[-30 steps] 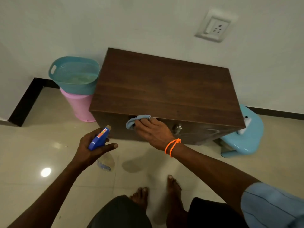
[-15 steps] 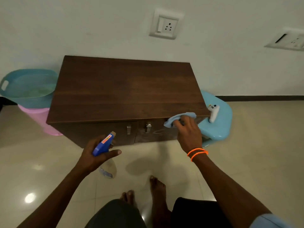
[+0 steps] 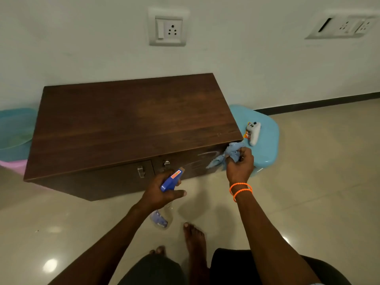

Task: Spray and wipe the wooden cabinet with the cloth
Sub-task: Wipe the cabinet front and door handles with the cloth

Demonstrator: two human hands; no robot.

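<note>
A low dark wooden cabinet (image 3: 131,120) stands against the white wall, with two metal handles on its front doors. My right hand (image 3: 239,165) grips a crumpled light blue cloth (image 3: 228,154) at the right end of the cabinet's front, where wet streaks show on the door. My left hand (image 3: 162,192) holds a clear spray bottle (image 3: 171,179) with a blue trigger head, its nozzle aimed at the front near the handles. The bottle's body hangs below my hand.
A light blue plastic stool (image 3: 265,145) sits right of the cabinet with a white gadget (image 3: 254,132) on it. Teal and pink bins (image 3: 12,136) stand at the left. A wall socket (image 3: 167,27) is above. My bare feet (image 3: 193,239) rest on glossy tiles.
My right hand has slid the cloth along the cabinet's front from the left-middle to the right corner and now bunches it up. My left hand with the bottle has stayed level, nearer the cabinet's handles.
</note>
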